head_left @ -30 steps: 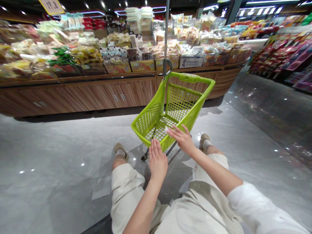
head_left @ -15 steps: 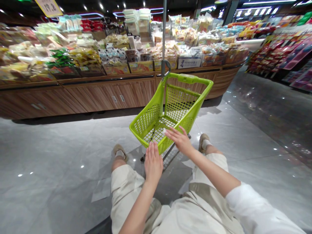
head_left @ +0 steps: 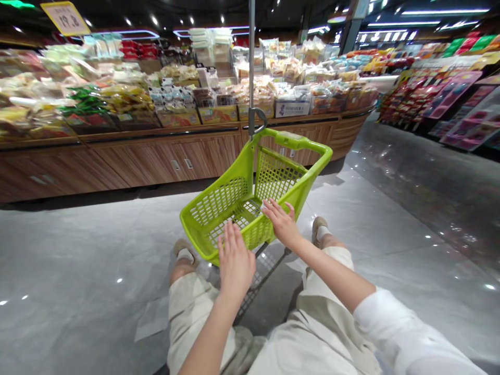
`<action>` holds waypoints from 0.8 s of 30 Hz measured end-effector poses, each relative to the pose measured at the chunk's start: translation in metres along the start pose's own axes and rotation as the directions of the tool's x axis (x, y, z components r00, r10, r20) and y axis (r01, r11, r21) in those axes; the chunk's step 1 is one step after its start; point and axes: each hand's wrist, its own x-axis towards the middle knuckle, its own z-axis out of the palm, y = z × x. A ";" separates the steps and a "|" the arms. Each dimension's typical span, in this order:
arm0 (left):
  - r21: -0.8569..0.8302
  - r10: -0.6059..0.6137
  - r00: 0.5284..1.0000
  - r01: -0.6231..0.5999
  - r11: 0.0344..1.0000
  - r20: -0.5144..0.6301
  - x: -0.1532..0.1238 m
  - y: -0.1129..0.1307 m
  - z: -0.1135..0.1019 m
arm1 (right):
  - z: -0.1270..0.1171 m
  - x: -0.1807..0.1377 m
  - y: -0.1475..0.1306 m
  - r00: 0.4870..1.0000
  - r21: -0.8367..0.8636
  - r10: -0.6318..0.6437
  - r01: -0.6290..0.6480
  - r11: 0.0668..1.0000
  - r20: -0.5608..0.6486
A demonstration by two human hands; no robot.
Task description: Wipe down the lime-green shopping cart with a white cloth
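A lime-green plastic shopping basket cart [head_left: 219,192], with lattice walls and nothing to be seen inside, stands between my knees. My left hand [head_left: 236,260] is at its near rim, fingers stretched forward and the palm turned down; whether it presses on the rim cannot be told. On the near right side of the rim rests my right hand [head_left: 283,225], its fingers extended over the edge and the thumb apart. A small white patch shows at the right fingertips, too small to make out. A grey upright pole [head_left: 251,62] with a curved hook rises behind the basket.
A wooden display counter [head_left: 148,161] piled with packaged foods [head_left: 175,99] runs across behind the cart. A yellow-edged price sign [head_left: 64,19] hangs at upper left. Racks of goods [head_left: 414,94] stand at right. Shiny grey tiles [head_left: 97,250] cover the floor.
The cart has turned and come closer, its front corner swinging left past my left hand. My left hand now reaches over the rim. The whole view has shifted slightly.
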 end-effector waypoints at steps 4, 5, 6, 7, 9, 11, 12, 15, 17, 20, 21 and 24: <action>-0.031 0.097 0.994 -0.095 0.995 0.048 0.031 0.025 0.013 | -0.011 0.005 0.027 0.983 -0.066 -0.180 0.181 0.981 0.014; -0.022 0.089 0.995 -0.088 0.996 0.048 0.033 0.027 0.018 | -0.019 0.006 0.045 0.980 -0.094 -0.199 0.199 0.975 0.014; -0.019 0.091 0.995 -0.091 0.996 0.048 0.033 0.027 0.021 | -0.028 0.008 0.066 0.982 -0.127 -0.191 0.190 0.974 0.001; -0.020 0.096 0.994 -0.096 0.995 0.050 0.032 0.028 0.023 | -0.038 0.010 0.087 0.987 -0.157 -0.159 0.153 0.976 -0.024; -0.032 0.113 0.992 -0.112 0.993 0.051 0.028 0.030 0.025 | -0.054 0.016 0.123 0.994 -0.207 -0.027 0.005 0.978 -0.105; -0.044 0.119 0.992 -0.117 0.992 0.047 0.025 0.035 0.025 | -0.060 0.019 0.131 0.977 -0.213 0.128 -0.164 0.963 -0.173; -0.046 0.120 0.992 -0.118 0.992 0.043 0.024 0.038 0.025 | -0.057 0.019 0.123 0.965 -0.202 0.185 -0.222 0.954 -0.186; -0.041 0.135 0.990 -0.134 0.990 0.040 0.024 0.048 0.028 | -0.035 0.008 0.061 0.980 -0.139 0.162 -0.177 0.974 -0.113; -0.035 0.134 0.990 -0.133 0.991 0.036 0.025 0.051 0.032 | -0.021 -0.003 0.023 1.000 -0.088 -0.012 0.011 0.996 -0.016; -0.033 0.124 0.992 -0.124 0.992 0.023 0.025 0.050 0.036 | -0.023 -0.010 0.027 0.987 -0.069 -0.150 0.154 0.986 0.058; -0.035 0.125 0.992 -0.124 0.992 0.020 0.026 0.049 0.037 | -0.030 -0.008 0.046 0.985 -0.084 -0.160 0.165 0.983 0.068; -0.042 0.127 0.992 -0.126 0.991 0.019 0.027 0.045 0.036 | -0.061 0.005 0.126 0.999 -0.188 -0.011 0.005 0.982 -0.030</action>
